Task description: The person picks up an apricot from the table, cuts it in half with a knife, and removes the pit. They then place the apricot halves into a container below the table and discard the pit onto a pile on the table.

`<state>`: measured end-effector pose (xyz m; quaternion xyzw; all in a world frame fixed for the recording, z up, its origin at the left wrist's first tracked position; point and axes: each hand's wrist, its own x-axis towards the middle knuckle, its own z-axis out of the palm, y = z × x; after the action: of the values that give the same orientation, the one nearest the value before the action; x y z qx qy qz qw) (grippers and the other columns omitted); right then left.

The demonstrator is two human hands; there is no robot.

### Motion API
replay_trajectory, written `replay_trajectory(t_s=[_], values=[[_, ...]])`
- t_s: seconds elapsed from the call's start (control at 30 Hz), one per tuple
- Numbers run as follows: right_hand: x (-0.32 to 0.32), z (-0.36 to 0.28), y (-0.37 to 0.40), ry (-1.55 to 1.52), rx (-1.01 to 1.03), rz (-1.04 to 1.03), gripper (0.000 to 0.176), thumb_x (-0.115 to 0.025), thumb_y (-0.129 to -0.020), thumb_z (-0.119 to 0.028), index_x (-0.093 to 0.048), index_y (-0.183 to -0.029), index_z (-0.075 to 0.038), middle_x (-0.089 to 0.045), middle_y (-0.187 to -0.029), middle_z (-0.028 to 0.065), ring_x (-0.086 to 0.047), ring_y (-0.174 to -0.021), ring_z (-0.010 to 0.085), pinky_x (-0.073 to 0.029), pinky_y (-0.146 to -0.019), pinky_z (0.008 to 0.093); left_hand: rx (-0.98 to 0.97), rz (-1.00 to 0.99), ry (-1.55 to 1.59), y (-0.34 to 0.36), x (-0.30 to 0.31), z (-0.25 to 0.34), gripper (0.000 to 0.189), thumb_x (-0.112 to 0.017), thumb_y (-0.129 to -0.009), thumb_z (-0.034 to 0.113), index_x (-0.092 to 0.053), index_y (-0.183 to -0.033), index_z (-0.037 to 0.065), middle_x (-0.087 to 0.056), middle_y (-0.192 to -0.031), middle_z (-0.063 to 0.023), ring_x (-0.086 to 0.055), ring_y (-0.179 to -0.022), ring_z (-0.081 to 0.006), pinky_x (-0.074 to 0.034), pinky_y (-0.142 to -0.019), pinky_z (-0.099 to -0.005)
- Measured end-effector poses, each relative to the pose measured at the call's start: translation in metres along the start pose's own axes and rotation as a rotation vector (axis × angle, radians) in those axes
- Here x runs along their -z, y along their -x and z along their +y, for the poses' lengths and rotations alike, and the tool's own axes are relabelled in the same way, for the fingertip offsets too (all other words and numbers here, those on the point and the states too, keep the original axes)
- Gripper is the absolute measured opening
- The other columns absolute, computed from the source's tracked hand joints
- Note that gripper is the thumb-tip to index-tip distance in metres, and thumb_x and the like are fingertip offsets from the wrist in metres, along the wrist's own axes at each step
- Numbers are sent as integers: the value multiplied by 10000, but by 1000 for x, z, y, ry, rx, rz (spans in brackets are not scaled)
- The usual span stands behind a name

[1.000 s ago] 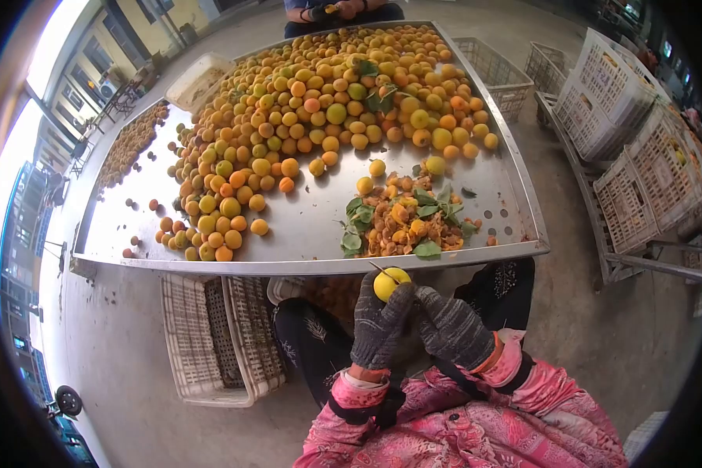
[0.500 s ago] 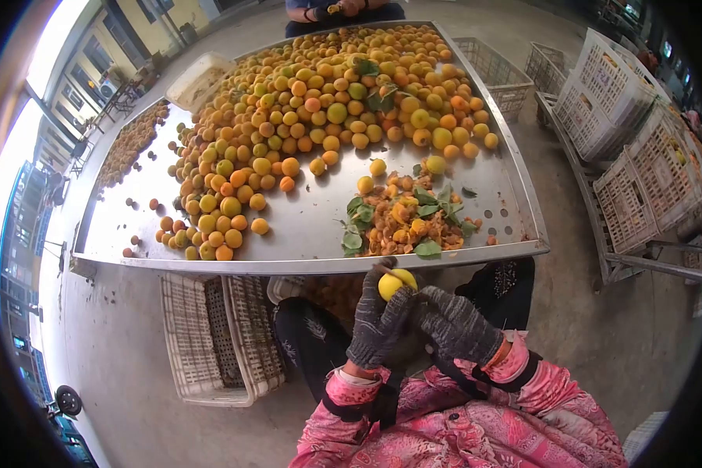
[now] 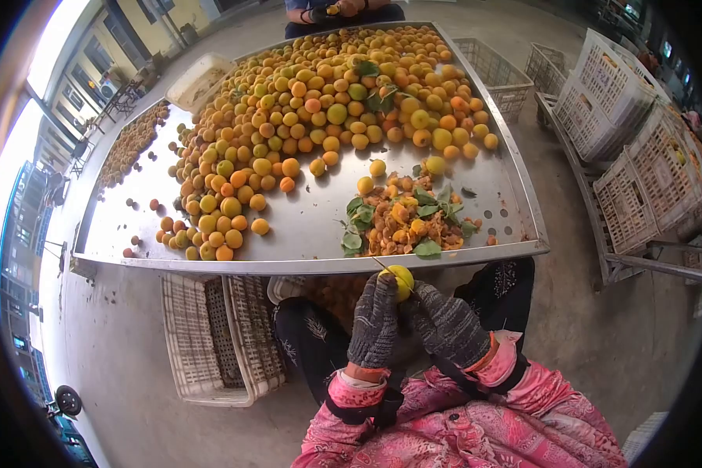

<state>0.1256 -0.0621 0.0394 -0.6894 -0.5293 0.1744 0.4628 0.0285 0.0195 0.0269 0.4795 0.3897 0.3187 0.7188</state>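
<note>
Just in front of the table's near edge, my left hand (image 3: 375, 324), in a dark grey knit glove, grips a yellow-green apricot (image 3: 398, 281) between fingers and thumb. A thin dark sliver (image 3: 379, 264) sticks out past the fruit's upper left side. My right hand (image 3: 449, 326), gloved alike, is closed with its fingertips at the fruit's lower right; I cannot tell what is in them. Beyond the hands, a heap of apricot pulp and pits (image 3: 398, 222) with green leaves (image 3: 427, 248) lies on the metal table (image 3: 304, 226). Whole apricots (image 3: 304, 101) cover much of the tabletop.
A raised metal rim (image 3: 312, 267) edges the table. Plastic crates (image 3: 238, 343) stand on the floor at left, and more crates (image 3: 608, 93) sit on a cart at right. A pale tub (image 3: 199, 82) is at the table's far left. Another person (image 3: 343, 14) sits opposite.
The apricot has turned and shifted slightly up in my hands. My left fingers have straightened along it, and my right hand has moved a little left.
</note>
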Motion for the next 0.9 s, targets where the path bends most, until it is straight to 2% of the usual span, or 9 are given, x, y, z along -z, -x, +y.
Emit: replay_trajectory(t_s=[0.33,0.43,0.5,0.53,0.6,0.7,0.77,0.8,0.9], values=[[8,30,6,352,479,-125,301,-566,-771,-99,-574,-1054,1,-547,-1067,186,-606,-707,262,-494,-619,355,-196,-133,5,-5,10,-4,323,-563,-861,172,-506,-1123,-8,-576,-973,-67,-547,-847,-122,-458,-769,-243],[21,22,-4,11,427,-328,348,-591,-723,-94,-569,-1059,-3,-545,-1071,186,-605,-795,282,-498,-672,363,-163,-175,56,-1,11,1,322,-556,-861,150,-501,-1136,-8,-575,-980,-74,-543,-870,-117,-457,-778,-245],[30,6,-8,-423,-258,-467,377,-604,-696,-85,-563,-1063,-7,-534,-1090,195,-604,-825,301,-505,-688,354,-143,-199,27,-5,14,-3,339,-556,-860,146,-485,-1154,-8,-573,-989,-77,-541,-881,-119,-458,-776,-249],[28,16,-7,-421,-257,-467,377,-604,-696,-85,-563,-1063,-7,-534,-1090,195,-604,-825,301,-505,-688,354,-128,-217,-4,-7,15,-4,358,-556,-859,141,-470,-1172,-8,-570,-998,-80,-540,-893,-120,-459,-775,-252],[23,42,-5,252,511,-243,284,-569,-773,-79,-576,-1038,22,-544,-1072,227,-582,-889,354,-500,-747,403,-111,-236,30,-7,11,0,372,-562,-855,139,-457,-1179,-10,-569,-1004,-79,-537,-902,-120,-456,-775,-250],[19,39,-12,218,512,-183,279,-555,-810,-98,-549,-1064,16,-568,-1026,211,-588,-857,358,-495,-716,400,-91,-250,44,-11,9,-6,383,-552,-865,157,-433,-1190,-8,-570,-999,-73,-532,-899,-119,-447,-773,-258],[16,11,-12,136,289,-181,281,-551,-821,-107,-534,-1072,19,-577,-992,212,-588,-837,364,-489,-694,406,-429,-25,-258,-11,3,-23,358,-512,-894,221,-457,-1163,-9,-579,-971,-75,-531,-878,-127,-436,-779,-273],[13,2,-12,49,71,-185,283,-546,-833,-116,-519,-1079,22,-587,-957,213,-587,-817,370,-483,-672,412,-153,-30,77,-2,-8,0,366,-462,-919,269,-475,-1140,-22,-584,-960,-92,-537,-865,-150,-432,-782,-291],[4,5,-7,-66,45,5,291,-550,-837,-136,-513,-1082,16,-590,-924,219,-584,-787,380,-471,-637,424,-116,-18,66,0,-12,3,367,-450,-923,286,-507,-1100,-31,-588,-960,-105,-542,-868,-155,-430,-780,-277]])
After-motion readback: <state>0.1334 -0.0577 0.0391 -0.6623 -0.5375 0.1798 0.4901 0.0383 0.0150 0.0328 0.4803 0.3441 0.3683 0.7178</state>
